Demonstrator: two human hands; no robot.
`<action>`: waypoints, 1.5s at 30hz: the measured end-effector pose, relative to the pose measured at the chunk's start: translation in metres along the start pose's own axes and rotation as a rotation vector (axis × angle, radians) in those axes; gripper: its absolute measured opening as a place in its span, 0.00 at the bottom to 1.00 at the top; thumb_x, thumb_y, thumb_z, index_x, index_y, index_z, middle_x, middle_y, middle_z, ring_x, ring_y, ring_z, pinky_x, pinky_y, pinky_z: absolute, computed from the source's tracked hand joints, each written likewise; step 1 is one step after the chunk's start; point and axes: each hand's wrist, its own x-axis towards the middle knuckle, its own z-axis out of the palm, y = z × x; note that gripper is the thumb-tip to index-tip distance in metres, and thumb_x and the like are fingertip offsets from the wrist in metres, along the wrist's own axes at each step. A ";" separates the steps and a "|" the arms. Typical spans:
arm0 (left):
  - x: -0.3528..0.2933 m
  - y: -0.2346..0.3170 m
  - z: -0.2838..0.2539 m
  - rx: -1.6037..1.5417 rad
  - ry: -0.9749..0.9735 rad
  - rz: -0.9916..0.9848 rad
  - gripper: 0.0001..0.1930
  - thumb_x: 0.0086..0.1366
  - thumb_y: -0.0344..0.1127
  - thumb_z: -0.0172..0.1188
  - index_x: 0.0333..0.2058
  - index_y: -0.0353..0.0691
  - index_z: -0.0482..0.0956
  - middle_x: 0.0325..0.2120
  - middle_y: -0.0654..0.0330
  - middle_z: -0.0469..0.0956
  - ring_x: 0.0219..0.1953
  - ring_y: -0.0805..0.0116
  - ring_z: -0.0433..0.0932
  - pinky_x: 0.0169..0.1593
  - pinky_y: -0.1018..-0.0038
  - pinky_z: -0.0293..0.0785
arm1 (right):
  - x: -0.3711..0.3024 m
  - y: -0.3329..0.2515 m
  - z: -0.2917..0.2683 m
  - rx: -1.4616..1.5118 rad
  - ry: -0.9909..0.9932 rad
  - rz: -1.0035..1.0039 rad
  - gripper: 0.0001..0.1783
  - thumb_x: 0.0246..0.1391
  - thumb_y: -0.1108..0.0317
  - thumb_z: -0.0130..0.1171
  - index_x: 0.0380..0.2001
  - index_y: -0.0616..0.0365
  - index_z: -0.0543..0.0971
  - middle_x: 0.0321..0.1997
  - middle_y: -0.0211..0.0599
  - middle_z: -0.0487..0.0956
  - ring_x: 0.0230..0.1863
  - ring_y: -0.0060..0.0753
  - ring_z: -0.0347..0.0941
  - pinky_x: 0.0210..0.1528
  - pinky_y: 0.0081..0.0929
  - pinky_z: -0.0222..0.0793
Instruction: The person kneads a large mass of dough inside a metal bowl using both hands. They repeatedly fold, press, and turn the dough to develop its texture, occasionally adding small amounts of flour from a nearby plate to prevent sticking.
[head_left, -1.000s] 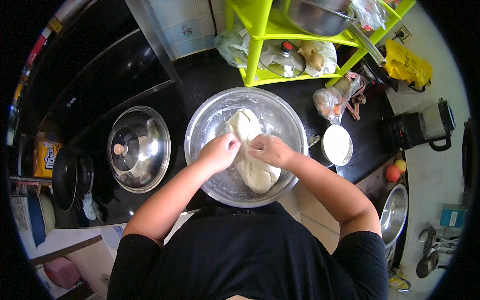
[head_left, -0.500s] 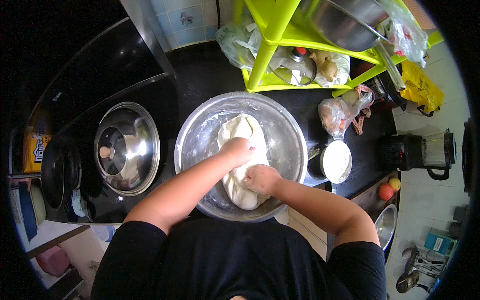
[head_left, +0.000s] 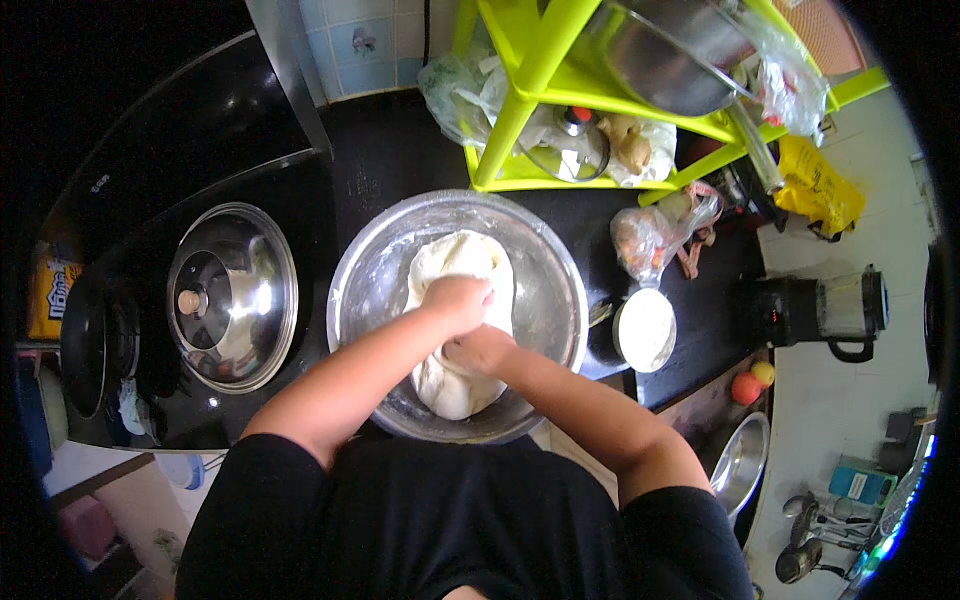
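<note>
A long, pale lump of dough (head_left: 460,395) lies in a wide metal bowl (head_left: 548,290) in front of me. Both my hands are closed and pressed into the middle of it. My left hand (head_left: 458,303) is the farther one, with its thumb on the right side. Just nearer, my right hand (head_left: 480,350) sinks its knuckles into a fold, and its fingertips are hidden. White flour streaks the bowl's inner wall.
Left of the bowl rests a domed pot lid (head_left: 235,298). A small white bowl (head_left: 645,332) and a bagged bundle (head_left: 645,240) stand to the right. A lime green shelf (head_left: 505,130) rises behind; a black blender (head_left: 800,308) is far right.
My right hand has moved inward along the dough, close up against my left hand, and the dough is folded more around it. The whole view has shifted slightly.
</note>
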 end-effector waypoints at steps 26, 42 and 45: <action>-0.097 -0.003 -0.023 -0.373 0.059 -0.002 0.43 0.53 0.56 0.62 0.59 0.36 0.55 0.58 0.41 0.58 0.60 0.46 0.59 0.60 0.62 0.58 | -0.071 0.013 -0.024 0.116 0.236 -0.103 0.62 0.35 0.37 0.65 0.63 0.67 0.48 0.65 0.59 0.51 0.66 0.56 0.48 0.65 0.39 0.49; -0.012 -0.038 -0.027 0.198 0.082 -0.295 0.48 0.42 0.55 0.69 0.59 0.47 0.54 0.46 0.48 0.68 0.47 0.50 0.72 0.46 0.61 0.72 | 0.045 0.033 -0.038 -0.211 0.412 0.026 0.27 0.51 0.62 0.52 0.54 0.55 0.63 0.49 0.51 0.70 0.44 0.49 0.73 0.38 0.38 0.75; -0.009 -0.033 -0.028 0.209 0.162 -0.348 0.37 0.49 0.48 0.66 0.55 0.47 0.59 0.43 0.50 0.70 0.44 0.54 0.74 0.44 0.62 0.73 | 0.051 0.036 -0.044 -0.107 0.489 0.046 0.24 0.50 0.56 0.54 0.48 0.55 0.66 0.45 0.49 0.72 0.46 0.47 0.74 0.41 0.38 0.75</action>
